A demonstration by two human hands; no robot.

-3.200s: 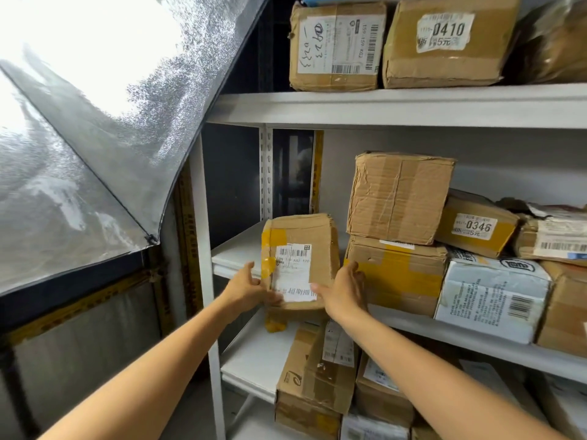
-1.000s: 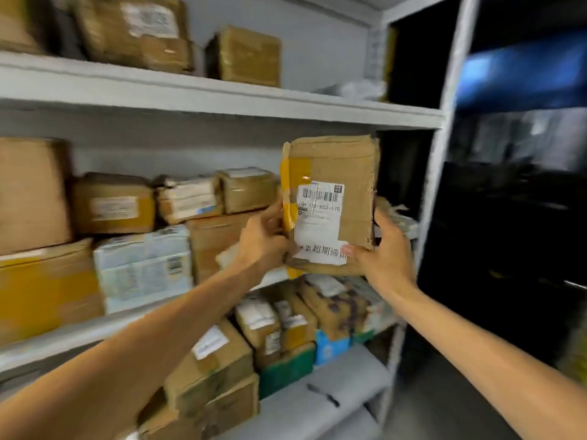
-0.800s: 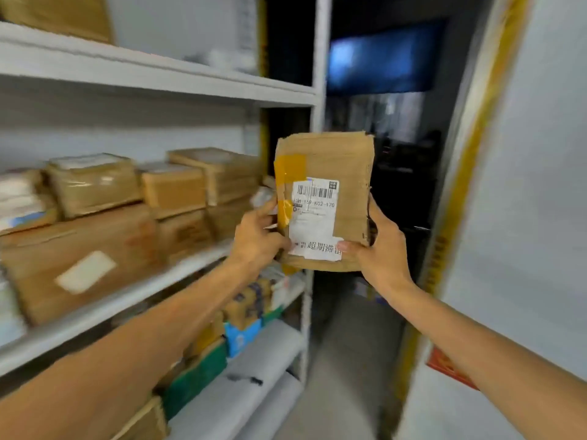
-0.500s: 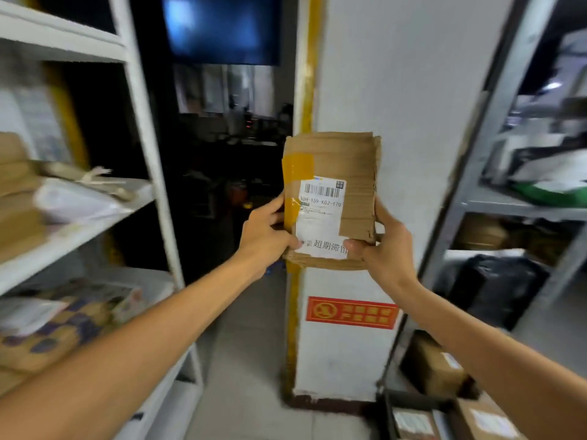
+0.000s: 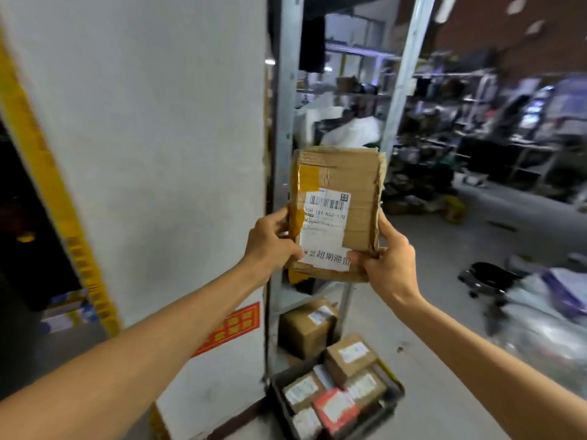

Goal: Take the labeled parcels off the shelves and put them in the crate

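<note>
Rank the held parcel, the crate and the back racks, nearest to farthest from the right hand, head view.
1. Held parcel: gripped by the right hand.
2. Crate: on the floor, below.
3. Back racks: far right background.

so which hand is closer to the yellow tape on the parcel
Left. The left hand grips the parcel edge on the yellow tape; the right hand holds the opposite lower corner, away from it.

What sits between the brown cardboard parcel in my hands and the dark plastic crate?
Head view: one labelled brown cardboard box, low down, just beyond the dark plastic crate.
</note>
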